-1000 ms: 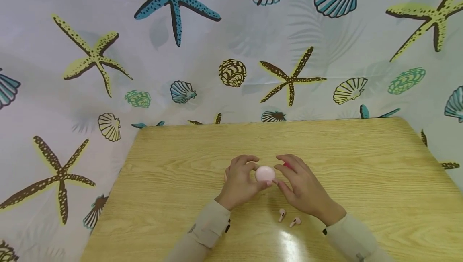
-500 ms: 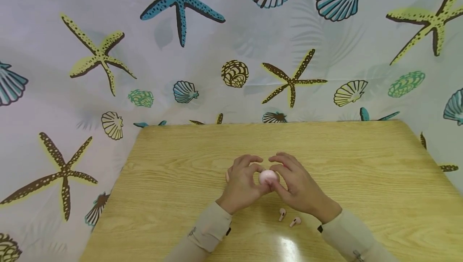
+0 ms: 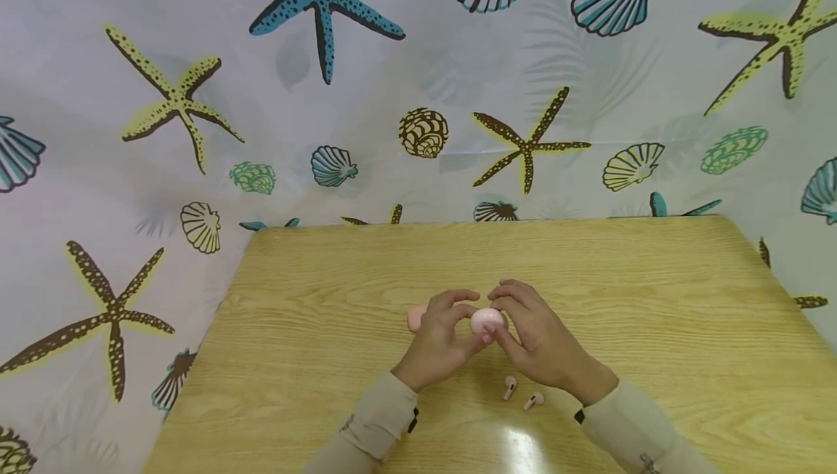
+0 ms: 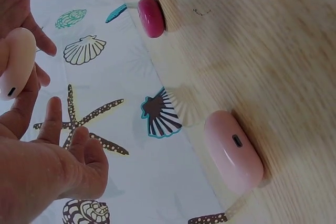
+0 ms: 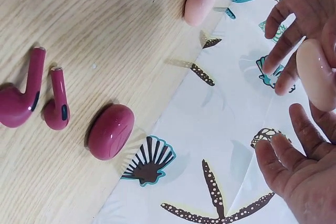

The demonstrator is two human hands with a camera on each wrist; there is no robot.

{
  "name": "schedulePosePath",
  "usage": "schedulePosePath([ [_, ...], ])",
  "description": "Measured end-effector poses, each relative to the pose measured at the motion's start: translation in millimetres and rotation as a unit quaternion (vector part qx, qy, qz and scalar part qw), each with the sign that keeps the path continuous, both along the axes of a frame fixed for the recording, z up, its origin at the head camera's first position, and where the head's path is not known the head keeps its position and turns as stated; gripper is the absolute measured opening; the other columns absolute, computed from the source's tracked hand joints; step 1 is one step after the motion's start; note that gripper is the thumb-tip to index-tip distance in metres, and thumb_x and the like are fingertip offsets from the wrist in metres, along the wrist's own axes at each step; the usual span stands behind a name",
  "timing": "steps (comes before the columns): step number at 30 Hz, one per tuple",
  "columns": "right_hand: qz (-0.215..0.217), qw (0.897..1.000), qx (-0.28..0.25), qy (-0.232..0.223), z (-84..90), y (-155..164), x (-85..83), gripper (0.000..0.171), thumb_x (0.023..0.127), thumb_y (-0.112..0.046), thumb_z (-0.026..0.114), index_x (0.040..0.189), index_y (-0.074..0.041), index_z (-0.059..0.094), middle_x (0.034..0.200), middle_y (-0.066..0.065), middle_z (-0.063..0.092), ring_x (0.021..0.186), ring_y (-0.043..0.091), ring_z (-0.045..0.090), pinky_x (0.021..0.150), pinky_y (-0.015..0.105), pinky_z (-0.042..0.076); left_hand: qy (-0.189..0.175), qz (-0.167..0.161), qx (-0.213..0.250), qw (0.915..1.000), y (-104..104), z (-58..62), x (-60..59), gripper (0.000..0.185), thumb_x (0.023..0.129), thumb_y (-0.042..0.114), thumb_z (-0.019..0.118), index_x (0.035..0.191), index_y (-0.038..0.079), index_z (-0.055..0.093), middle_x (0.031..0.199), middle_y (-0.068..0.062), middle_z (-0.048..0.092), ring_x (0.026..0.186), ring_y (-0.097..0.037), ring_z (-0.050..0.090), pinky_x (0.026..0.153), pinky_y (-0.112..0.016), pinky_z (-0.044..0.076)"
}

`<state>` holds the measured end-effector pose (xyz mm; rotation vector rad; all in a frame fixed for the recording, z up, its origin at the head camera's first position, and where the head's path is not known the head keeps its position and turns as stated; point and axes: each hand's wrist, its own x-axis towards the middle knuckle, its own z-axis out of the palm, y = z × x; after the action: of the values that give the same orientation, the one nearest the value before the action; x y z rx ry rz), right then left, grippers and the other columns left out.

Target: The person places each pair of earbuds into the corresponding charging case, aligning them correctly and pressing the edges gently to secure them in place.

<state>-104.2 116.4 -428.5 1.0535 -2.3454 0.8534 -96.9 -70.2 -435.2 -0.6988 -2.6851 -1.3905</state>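
Both hands hold one pale pink earbud case [image 3: 487, 319] between them above the table. My left hand [image 3: 439, 339] has its thumb and index finger at the case's left side. My right hand [image 3: 546, 339] grips the other side, with its thumb across the near face. The other fingers of both hands arch away from the case. A small dark port shows at one end of the held case [image 4: 18, 61] in the left wrist view. Below the hands lie two light pink earbuds, one upright [image 3: 510, 388] and one slanted [image 3: 533, 401].
A second pink case [image 3: 416, 318] lies on the wooden table [image 3: 314, 387], left of the left hand. In the right wrist view are a magenta case [image 5: 111, 132] and two magenta earbuds [image 5: 56, 100], hidden by the right hand in the head view. Shell-patterned cloth [image 3: 366, 96] surrounds the table.
My right hand has shifted left and its thumb has come over the case, which moved slightly right. The magenta case glimpsed behind that hand is now covered; the pink case at left shows more.
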Motion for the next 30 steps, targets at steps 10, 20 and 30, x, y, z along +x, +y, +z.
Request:
schedulePosePath([
  [10, 0.018, 1.0, 0.001, 0.008, -0.8, 1.5, -2.4, 0.018, 0.08, -0.007, 0.072, 0.095, -0.007, 0.063, 0.115, 0.012, 0.059, 0.114, 0.032, 0.054, 0.089, 0.048, 0.05, 0.071, 0.025, -0.067, 0.9949, -2.8, 0.9, -0.5, 0.024, 0.081, 0.033, 0.075, 0.093, 0.012, 0.072, 0.125, -0.001, 0.056, 0.127, -0.026, 0.044, 0.091, -0.045, 0.026],
  [20, 0.018, 1.0, 0.017, 0.006, -3.0, -1.4, 0.1, 0.017, 0.08, -0.004, 0.071, 0.094, -0.004, 0.063, 0.11, 0.013, 0.058, 0.112, 0.033, 0.054, 0.092, 0.049, 0.047, 0.077, 0.028, -0.078, 0.9936, -1.9, -3.0, 0.5, 0.023, 0.08, 0.03, 0.076, 0.093, 0.011, 0.073, 0.124, 0.001, 0.056, 0.129, -0.025, 0.043, 0.093, -0.047, 0.027],
  [30, 0.014, 0.999, 0.031, 0.011, -4.6, -2.5, -0.4, 0.019, 0.078, 0.001, 0.071, 0.095, -0.002, 0.063, 0.109, 0.013, 0.059, 0.112, 0.033, 0.056, 0.092, 0.048, 0.049, 0.08, 0.019, -0.067, 0.9944, -2.8, -4.4, 1.1, 0.022, 0.079, 0.028, 0.077, 0.093, 0.011, 0.073, 0.123, 0.0, 0.057, 0.129, -0.03, 0.043, 0.097, -0.051, 0.03],
])
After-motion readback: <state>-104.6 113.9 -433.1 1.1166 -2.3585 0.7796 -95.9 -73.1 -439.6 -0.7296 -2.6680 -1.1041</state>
